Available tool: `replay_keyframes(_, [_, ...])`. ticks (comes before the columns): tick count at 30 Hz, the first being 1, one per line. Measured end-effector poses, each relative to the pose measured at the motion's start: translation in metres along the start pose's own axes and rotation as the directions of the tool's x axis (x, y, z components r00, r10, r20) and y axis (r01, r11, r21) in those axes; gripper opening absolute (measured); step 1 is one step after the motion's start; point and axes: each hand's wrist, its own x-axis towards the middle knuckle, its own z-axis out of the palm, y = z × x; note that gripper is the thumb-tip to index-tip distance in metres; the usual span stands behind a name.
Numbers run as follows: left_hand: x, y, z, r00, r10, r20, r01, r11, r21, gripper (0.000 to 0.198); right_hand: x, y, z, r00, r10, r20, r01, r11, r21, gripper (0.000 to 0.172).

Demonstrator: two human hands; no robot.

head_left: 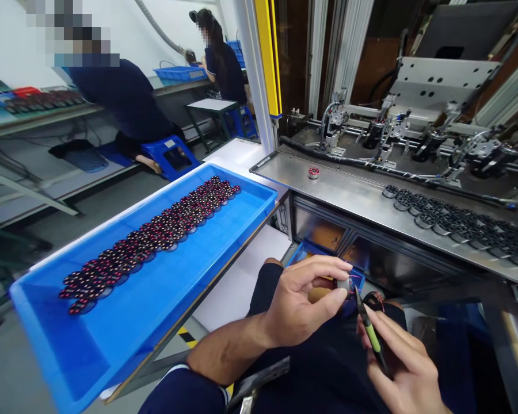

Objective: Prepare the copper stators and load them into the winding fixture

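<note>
Our left hand (306, 296) pinches a small, grey, rounded part (343, 284) between thumb and fingertips above the lap, and thin reddish wires (353, 276) stick out from its far side. Our right hand (408, 365) is closed around a slim tool (372, 333) with a dark pointed tip and a green grip; the tip is right by the part, though we cannot tell whether it touches. To our left, a long blue tray (216, 247) of smooth, glossy plastic lies along a white worktop (237, 152) with a brown edge, and rows of round, black-and-red wound parts (155, 233) run through it in a tight, bumpy band. Ahead, on a brushed, reflective metal worktop (341, 198), we see one red-and-silver ring (313, 173) apart from a cluster of dark, hollow rings (457, 221) at the right. Behind them stands a machine (442, 86) with a pale drilled plate, rods and black cylinders, beside a bright yellow upright (268, 63). Farther off, two people in dark tops sit at a long bench (19, 123), one on a blue stool (170, 158).
</note>
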Motion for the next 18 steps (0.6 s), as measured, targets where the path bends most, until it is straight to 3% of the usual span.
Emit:
replay_keyframes(5, [-0.001, 0.002, 0.000, 0.999, 0.043, 0.011, -0.043, 0.999, 0.018, 0.026, 0.003, -0.004, 0.001, 0.998, 0.057, -0.013, -0.057, 0.998, 0.017, 0.057])
replay_keyframes(12, [-0.001, 0.004, -0.003, 0.994, 0.101, 0.051, -0.106, 0.989, 0.100, 0.028, 0.013, -0.011, 0.002, 0.999, 0.049, -0.011, -0.048, 0.997, 0.053, 0.066])
replay_keyframes(18, [0.001, 0.006, -0.003, 0.990, 0.110, 0.086, -0.122, 0.982, 0.146, 0.024, 0.012, -0.011, 0.001, 0.999, 0.018, -0.034, -0.016, 0.998, 0.063, 0.059])
